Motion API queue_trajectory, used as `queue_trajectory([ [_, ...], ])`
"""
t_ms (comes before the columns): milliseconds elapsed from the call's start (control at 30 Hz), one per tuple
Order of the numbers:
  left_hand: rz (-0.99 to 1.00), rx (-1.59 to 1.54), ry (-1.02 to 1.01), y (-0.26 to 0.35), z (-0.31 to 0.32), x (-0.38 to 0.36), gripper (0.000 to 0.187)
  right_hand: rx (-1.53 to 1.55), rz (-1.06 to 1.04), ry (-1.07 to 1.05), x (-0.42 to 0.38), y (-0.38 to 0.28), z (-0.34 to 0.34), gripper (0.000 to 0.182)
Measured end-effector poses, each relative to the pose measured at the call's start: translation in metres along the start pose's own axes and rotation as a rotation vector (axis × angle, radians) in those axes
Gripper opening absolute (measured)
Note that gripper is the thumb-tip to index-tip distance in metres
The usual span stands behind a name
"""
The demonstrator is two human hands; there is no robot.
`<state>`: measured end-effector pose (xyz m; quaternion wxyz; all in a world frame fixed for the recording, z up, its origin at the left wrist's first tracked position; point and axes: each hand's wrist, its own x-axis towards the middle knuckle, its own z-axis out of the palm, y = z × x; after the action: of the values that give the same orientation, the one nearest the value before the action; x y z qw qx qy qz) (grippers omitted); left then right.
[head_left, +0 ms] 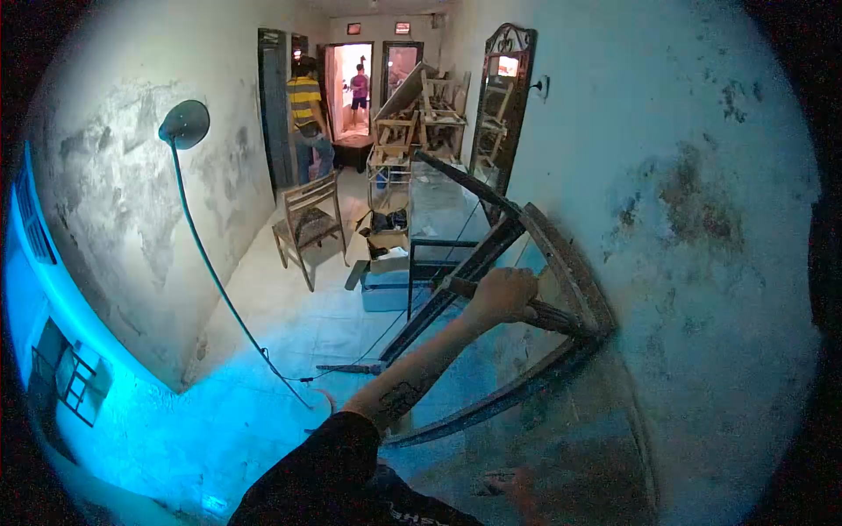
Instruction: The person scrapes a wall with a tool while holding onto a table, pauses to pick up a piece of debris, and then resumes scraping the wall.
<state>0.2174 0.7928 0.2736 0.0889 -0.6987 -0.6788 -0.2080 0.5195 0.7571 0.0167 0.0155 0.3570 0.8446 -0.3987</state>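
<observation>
My left hand (503,294) is closed around a crossbar of a dark, worn wooden frame (566,263). The frame has long curved and straight members joined at corners, and it stands tilted close to the right wall. Its lower curved rail (491,414) runs down toward my body. Low in the view, a dim reddish-brown blur (524,498) may be my right hand; its fingers cannot be made out.
A wooden chair (311,219), a floor lamp (185,124) and a cardboard box (386,235) stand ahead. Stacked wooden furniture (421,123) and a tall mirror (502,105) line the right side. Two people, one in a striped shirt (304,101), are at the back. A cable crosses the floor.
</observation>
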Motion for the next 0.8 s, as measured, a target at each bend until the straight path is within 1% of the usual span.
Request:
queue_trajectory([
  [67,0.03,0.034,0.001,-0.003,0.001,0.003,0.026,0.032,0.013,0.021,-0.001,0.007,0.004,0.027],
  [100,0.045,0.06,0.006,-0.003,0.003,0.003,0.027,0.051,0.028,0.029,0.007,-0.017,-0.009,0.027],
  [133,0.048,0.061,0.002,-0.002,0.001,0.004,0.027,0.07,0.04,0.037,-0.018,0.034,0.009,0.027],
  [167,0.029,0.088,-0.031,-0.001,-0.001,0.004,0.027,0.087,0.053,0.042,-0.025,0.06,-0.004,0.027],
  [233,0.012,0.109,-0.068,0.0,0.0,0.004,0.028,0.119,0.084,0.053,-0.016,0.054,-0.042,0.026],
  [267,0.015,0.102,-0.05,-0.001,0.001,0.004,0.029,0.135,0.099,0.059,-0.043,0.121,-0.046,0.026],
  [300,0.017,0.095,-0.031,-0.001,0.002,0.003,0.029,0.149,0.114,0.063,-0.04,0.111,-0.049,0.026],
  [333,0.017,0.092,-0.033,-0.001,0.003,0.004,0.029,0.163,0.127,0.069,-0.04,0.118,-0.065,0.026],
  [367,-0.003,0.103,-0.052,-0.001,0.004,0.005,0.029,0.174,0.138,0.076,-0.053,0.146,-0.065,0.026],
  [433,-0.027,0.114,-0.068,-0.003,0.005,0.005,0.029,0.195,0.157,0.088,-0.055,0.149,-0.07,0.025],
  [467,-0.007,0.103,-0.026,-0.004,0.006,0.004,0.03,0.205,0.168,0.092,-0.057,0.15,-0.07,0.025],
  [500,0.013,0.094,0.014,-0.005,0.008,0.003,0.031,0.217,0.179,0.097,-0.066,0.153,-0.054,0.025],
  [533,0.011,0.094,0.013,-0.004,0.008,0.003,0.031,0.23,0.189,0.102,-0.047,0.103,-0.063,0.025],
  [567,-0.001,0.11,0.002,-0.004,0.009,0.004,0.032,0.244,0.197,0.109,-0.056,0.117,-0.05,0.024],
  [600,-0.013,0.127,-0.01,-0.004,0.008,0.005,0.032,0.26,0.205,0.116,-0.055,0.107,-0.047,0.024],
  [667,-0.001,0.11,-0.016,-0.007,0.01,0.007,0.033,0.288,0.226,0.128,-0.05,0.078,-0.045,0.024],
  [733,0.011,0.094,-0.021,-0.005,0.008,0.006,0.035,0.316,0.245,0.14,-0.033,0.019,-0.048,0.023],
  [800,-0.017,0.062,-0.048,0.001,-0.001,0.004,0.034,0.347,0.258,0.156,-0.042,0.022,-0.035,0.023],
])
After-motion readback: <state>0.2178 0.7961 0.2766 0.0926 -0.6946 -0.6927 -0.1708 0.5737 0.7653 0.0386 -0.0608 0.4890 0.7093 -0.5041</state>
